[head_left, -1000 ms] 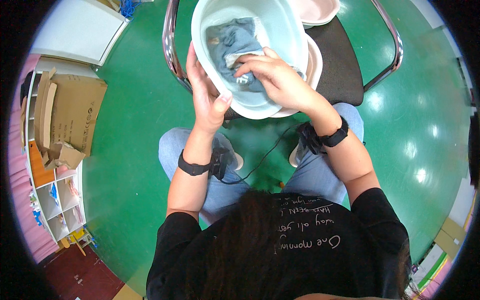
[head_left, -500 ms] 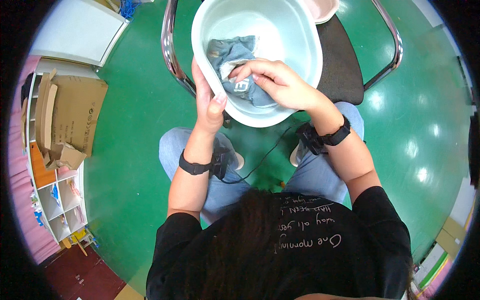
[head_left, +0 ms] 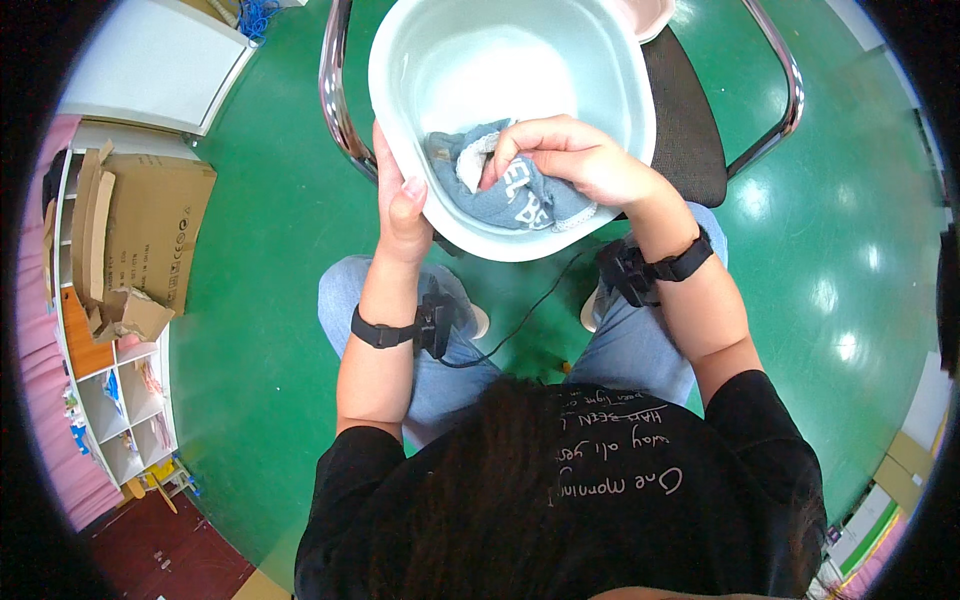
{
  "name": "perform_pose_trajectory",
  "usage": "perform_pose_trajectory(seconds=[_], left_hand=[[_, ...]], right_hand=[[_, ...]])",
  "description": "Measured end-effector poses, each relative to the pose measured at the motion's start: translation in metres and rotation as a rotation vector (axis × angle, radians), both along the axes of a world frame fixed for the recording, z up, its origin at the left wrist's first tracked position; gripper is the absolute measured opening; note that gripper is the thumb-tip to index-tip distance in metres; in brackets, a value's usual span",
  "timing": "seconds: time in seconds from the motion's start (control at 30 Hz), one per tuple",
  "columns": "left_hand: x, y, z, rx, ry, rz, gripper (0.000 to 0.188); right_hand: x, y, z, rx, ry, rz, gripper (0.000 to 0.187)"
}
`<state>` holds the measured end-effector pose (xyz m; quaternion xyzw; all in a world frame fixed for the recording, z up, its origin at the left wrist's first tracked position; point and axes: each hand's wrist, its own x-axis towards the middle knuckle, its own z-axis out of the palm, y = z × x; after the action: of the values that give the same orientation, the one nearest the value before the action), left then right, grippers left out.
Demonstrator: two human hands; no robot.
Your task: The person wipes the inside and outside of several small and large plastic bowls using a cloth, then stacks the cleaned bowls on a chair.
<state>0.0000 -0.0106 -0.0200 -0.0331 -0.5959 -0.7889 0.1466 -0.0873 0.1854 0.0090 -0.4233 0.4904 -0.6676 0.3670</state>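
A pale blue plastic basin [head_left: 615, 90] stands in front of me, over the seat of a chair. My left hand [head_left: 403, 205] grips its left side, the thumb by the rim and the fingers along the outer wall. Inside, against the near wall, lies a bunched blue-grey cloth [head_left: 510, 205] with white lettering and a whitish underside. My right hand [head_left: 580, 160] reaches over the near part of the basin, its fingers curled and closed on the cloth. The tips of those fingers are partly hidden in its folds.
The chair has a black seat [head_left: 685, 130] and chrome armrests [head_left: 790, 90]; a pink basin [head_left: 645, 15] sits at its far right. On the left are a cardboard box [head_left: 150, 220] and a white shelf [head_left: 130, 400]. A black cable [head_left: 535, 310] hangs between my knees.
The cloth has shifted nearer and to the right along the basin wall, with my right hand. The basin has moved slightly and shows more of its inside. My left hand has shifted a little left.
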Motion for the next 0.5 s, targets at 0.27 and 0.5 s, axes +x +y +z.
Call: perform_pose_trajectory(seconds=[0.27,0.5], left_hand=[[-0.004,0.001,0.008,-0.163,0.069,0.067,0.102],[-0.004,0.004,0.003,-0.054,0.122,0.07,0.099]], right_hand=[[-0.006,0.01,0.013,0.0,0.1,-0.216,0.025],[0.004,-0.005,0.008,0.086,0.818,-0.415,0.027]])
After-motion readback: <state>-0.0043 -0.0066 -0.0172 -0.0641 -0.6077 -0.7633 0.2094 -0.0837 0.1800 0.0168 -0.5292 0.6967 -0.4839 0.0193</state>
